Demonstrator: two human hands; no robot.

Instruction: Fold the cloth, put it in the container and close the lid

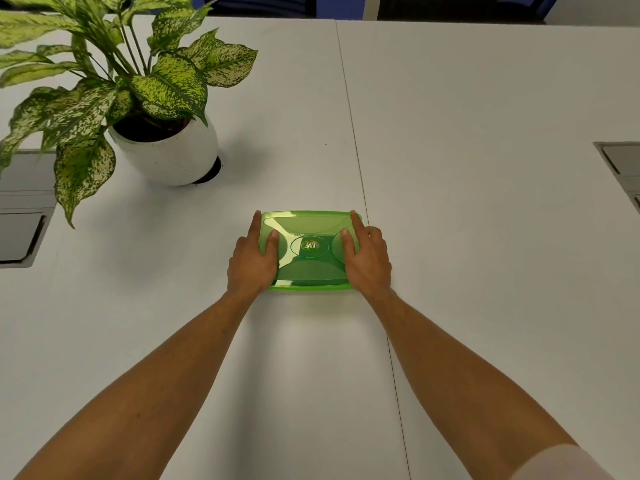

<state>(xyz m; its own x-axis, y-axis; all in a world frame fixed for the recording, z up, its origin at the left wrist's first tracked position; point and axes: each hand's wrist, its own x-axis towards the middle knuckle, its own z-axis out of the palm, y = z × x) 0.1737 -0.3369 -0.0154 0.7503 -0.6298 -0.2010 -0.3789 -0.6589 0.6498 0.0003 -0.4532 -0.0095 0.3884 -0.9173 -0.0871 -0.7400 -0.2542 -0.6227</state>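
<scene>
A translucent green rectangular container (309,285) sits on the white table, with its green lid (308,226) lying flat on top. My left hand (252,258) grips the left end, thumb on the lid and fingers down the side. My right hand (367,258) holds the right end the same way, its index finger stretched along the lid's edge. The cloth is not visible; the tinted lid hides whatever is inside.
A potted plant in a white pot (173,150) stands at the back left, its leaves reaching toward the container. Grey cable hatches sit in the table at the left (20,233) and right (623,164) edges. A seam (360,188) runs down the table.
</scene>
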